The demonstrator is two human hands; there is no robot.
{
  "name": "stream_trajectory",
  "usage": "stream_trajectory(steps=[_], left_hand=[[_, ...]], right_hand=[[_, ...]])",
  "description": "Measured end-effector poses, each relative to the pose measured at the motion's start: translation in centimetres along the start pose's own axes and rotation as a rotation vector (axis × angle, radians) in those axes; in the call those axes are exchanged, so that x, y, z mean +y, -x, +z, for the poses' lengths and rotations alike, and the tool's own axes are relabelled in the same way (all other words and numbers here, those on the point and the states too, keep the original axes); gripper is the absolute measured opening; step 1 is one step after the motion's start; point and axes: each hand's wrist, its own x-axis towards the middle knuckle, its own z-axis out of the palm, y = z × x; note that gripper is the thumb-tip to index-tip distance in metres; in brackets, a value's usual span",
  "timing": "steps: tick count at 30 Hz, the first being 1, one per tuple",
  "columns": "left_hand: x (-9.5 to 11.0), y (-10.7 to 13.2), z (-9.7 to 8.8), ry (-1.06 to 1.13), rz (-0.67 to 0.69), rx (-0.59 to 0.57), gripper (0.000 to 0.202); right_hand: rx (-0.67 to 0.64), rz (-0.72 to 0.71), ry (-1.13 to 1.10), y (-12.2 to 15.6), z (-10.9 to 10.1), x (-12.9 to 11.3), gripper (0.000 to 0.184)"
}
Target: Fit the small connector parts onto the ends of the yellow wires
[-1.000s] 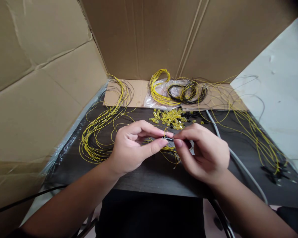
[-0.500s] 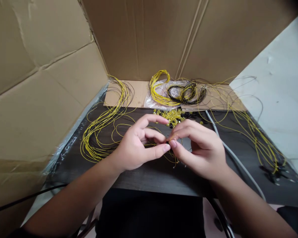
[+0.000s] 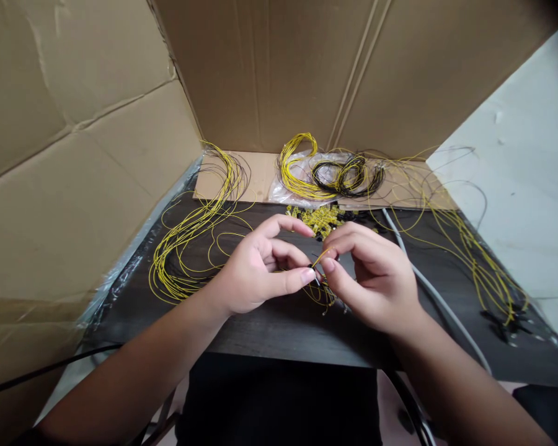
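Black piece (image 3: 312, 268) and yellow wire (image 3: 321, 256) in work between both hands

The left hand (image 3: 255, 272) is holding the black piece in a narrow pinch, thumb against a curled finger, its index finger standing lifted and apart. The right hand (image 3: 376, 279) is hanging just beside it, thumb and fingers narrow, apparently pinching the yellow wire (exact contact is hiding behind the fingertips). The black piece is sitting above the middle of the table (image 3: 270, 337); the wire is running from it to the right fingertips. Whether the two are joined, I cannot tell.

Progress, judging from the layout: partway. Near the right edge, spread wires (image 3: 477, 248) are ending in a cluster of black ends (image 3: 506, 325), probably the finished lot. Along the left edge, a yellow-black bundle (image 3: 181, 254) is lying in loops, with no black ends showing, so probably counting as left to do. Beyond the hands, yellow caps (image 3: 318, 218) are lying loose in a heap, suggesting plenty unused. On the cardboard strip (image 3: 255, 176) along the far edge, a yellow coil (image 3: 289, 164) and a black coil (image 3: 328, 167) are resting on a plastic bag (image 3: 277, 191). Loose wires (image 3: 323, 300) are trailing below the hands.
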Motion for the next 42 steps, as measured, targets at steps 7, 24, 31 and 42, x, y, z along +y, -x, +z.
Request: stream_trajectory(steps=[7,24,31,42], left_hand=[[-0.17,-0.13,-0.13,0.021,-0.003,-0.028,0.042],[-0.08,-0.45,0.23,-0.048,-0.005,0.055,0.019],[-0.15,-0.36,0.07,-0.057,-0.028,0.030,0.019],[-0.08,-0.37,0.01,-0.075,-0.027,0.047,0.018]], right_hand=[[0.051,-0.027,0.063,-0.07,0.10,-0.14,0.009],[0.105,-0.164,0.259,0.06,0.33,-0.03,0.009],[0.186,-0.158,0.284,-0.01,0.06,0.02,0.011],[0.094,-0.157,0.133,0.37,-0.58,0.43,0.038]])
